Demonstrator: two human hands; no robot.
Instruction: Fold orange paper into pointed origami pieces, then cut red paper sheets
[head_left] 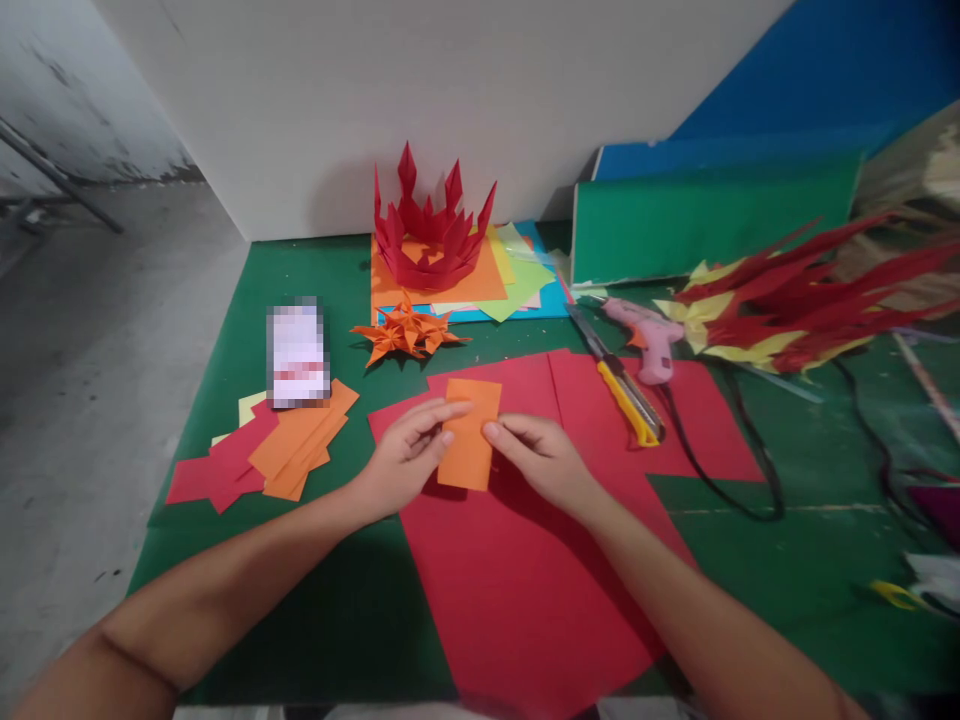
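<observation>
An orange paper rectangle (pixel 469 455) is held upright between both hands, above red sheets (pixel 540 590) on the green table. My left hand (pixel 409 450) pinches its left edge, with the forefinger lying across its face. At the right edge, the thumb and fingers of my right hand (pixel 536 455) close on the same paper. Behind it lie folded orange paper stars (pixel 409 335). A red folded-paper crown (pixel 431 245) stands farther back on coloured sheets. Orange strips (pixel 304 445) and red strips (pixel 225 465) are piled at the left.
A blurred-out phone (pixel 298 355) lies at the left. To the right are a yellow cutter (pixel 630 400), a pink glue gun (pixel 649 335) with its black cord (pixel 697 485), and red and yellow paper pieces (pixel 795 300). A green board (pixel 712 220) stands behind.
</observation>
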